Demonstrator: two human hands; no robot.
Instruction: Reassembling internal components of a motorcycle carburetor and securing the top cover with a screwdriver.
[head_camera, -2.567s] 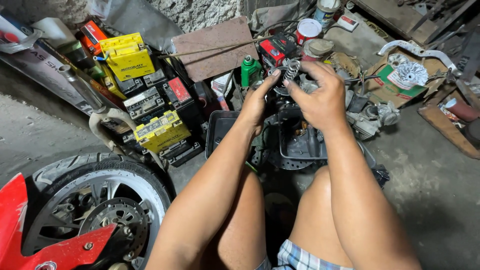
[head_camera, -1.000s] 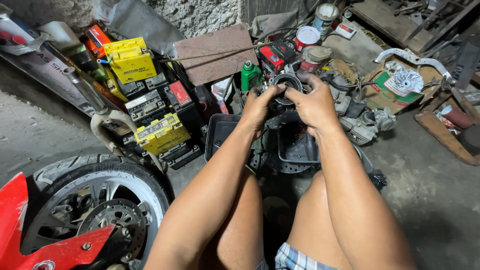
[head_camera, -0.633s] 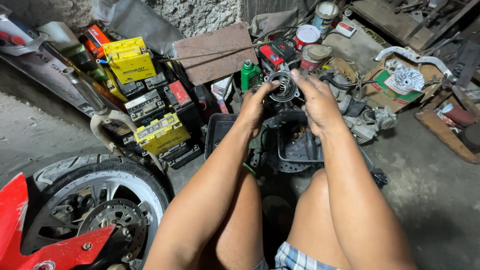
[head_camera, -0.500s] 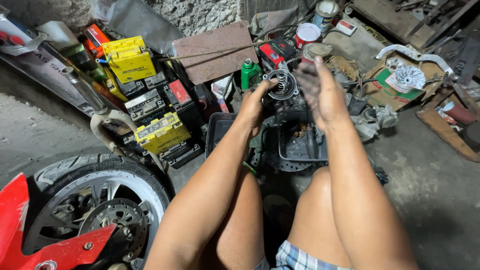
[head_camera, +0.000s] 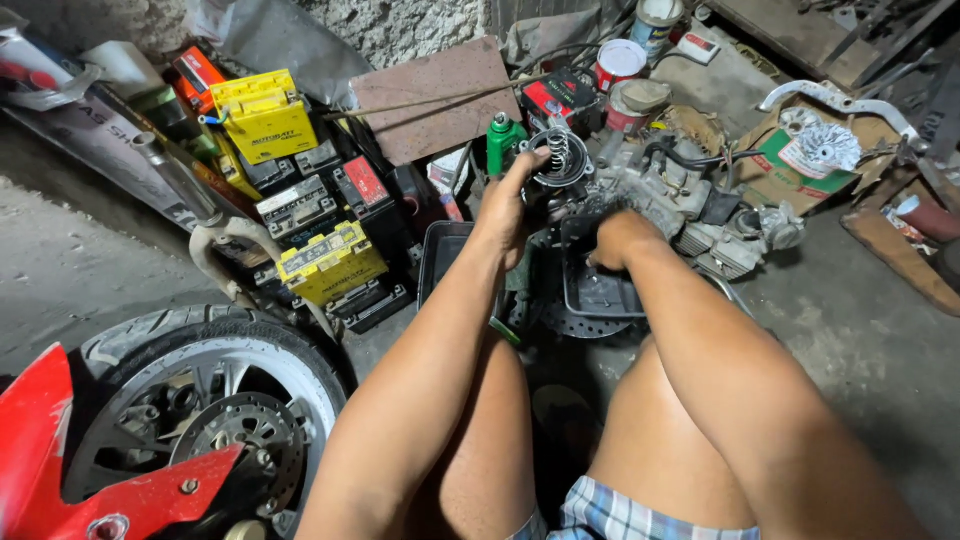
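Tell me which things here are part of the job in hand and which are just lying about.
In hand:
- left hand gripping the round part with a coil spring
- right hand down at the engine block
- black tray beneath

Lying about:
- yellow batteries
- green bottle
- paint cans
- motorcycle wheel

At upper left of the frame, yellow batteries (head_camera: 263, 114) are sitting among black ones (head_camera: 292, 206), and a green bottle (head_camera: 504, 142) is standing at upper centre beside a red-and-white can (head_camera: 618, 62). A red fairing (head_camera: 70, 465) is covering the black tyre (head_camera: 215, 340) at lower left, while blue-and-white plaid shorts (head_camera: 640, 513) are showing at the bottom, and the round clutch part (head_camera: 560, 158) at centre is showing dark grey metal.
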